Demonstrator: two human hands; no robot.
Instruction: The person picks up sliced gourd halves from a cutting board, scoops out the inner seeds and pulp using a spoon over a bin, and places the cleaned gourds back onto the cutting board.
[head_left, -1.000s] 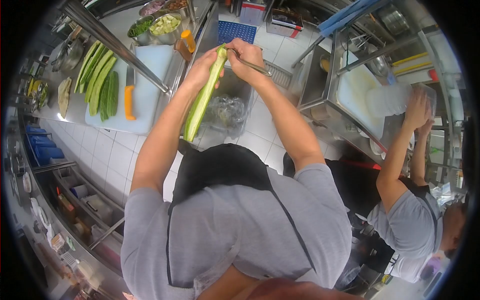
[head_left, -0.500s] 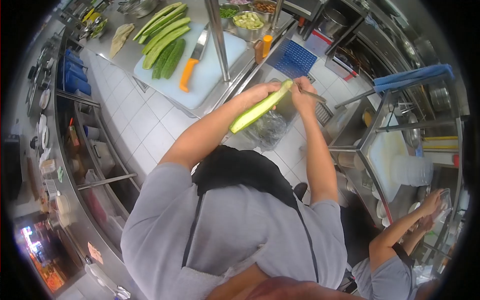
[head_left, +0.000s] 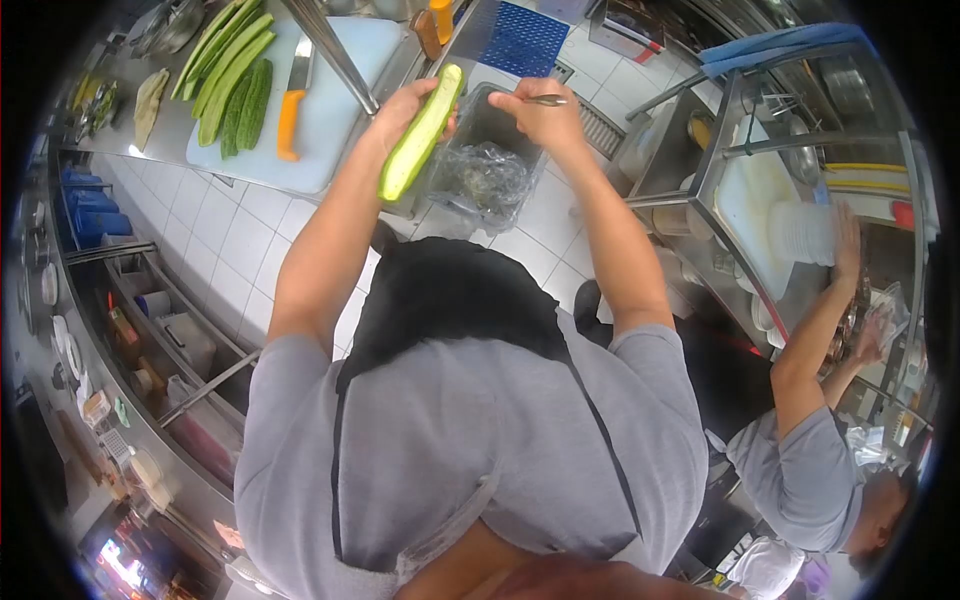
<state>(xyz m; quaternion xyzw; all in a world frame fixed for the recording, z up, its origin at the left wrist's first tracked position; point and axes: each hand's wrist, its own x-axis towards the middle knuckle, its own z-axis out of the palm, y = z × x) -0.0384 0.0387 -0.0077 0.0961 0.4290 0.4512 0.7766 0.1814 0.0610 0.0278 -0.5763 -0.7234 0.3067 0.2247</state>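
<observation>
My left hand [head_left: 402,112] is closed around a halved cucumber [head_left: 422,135], its pale hollowed face turned up and a strip of green skin along its edge. In my right hand [head_left: 545,118] is a metal spoon [head_left: 547,100]; only its handle shows, the rest hidden by the fingers. The spoon hand is to the right of the cucumber and apart from it. Below both hands stands a grey bin [head_left: 522,205] with a clear plastic bag [head_left: 480,178] in it. Left of my left hand, several cucumber halves [head_left: 225,75] lie at a white cutting board [head_left: 335,150].
An orange-handled knife [head_left: 291,110] rests on the board, behind a metal post [head_left: 335,55]. A blue perforated mat [head_left: 522,40] lies beyond the bin. At right, a co-worker's arm [head_left: 805,345] reaches by a rack with stacked clear containers [head_left: 803,232].
My right hand with the spoon has come away from the cucumber to the right. The cucumber is now tilted more upright in my left hand. The view has shifted, and the co-worker's hand has moved up.
</observation>
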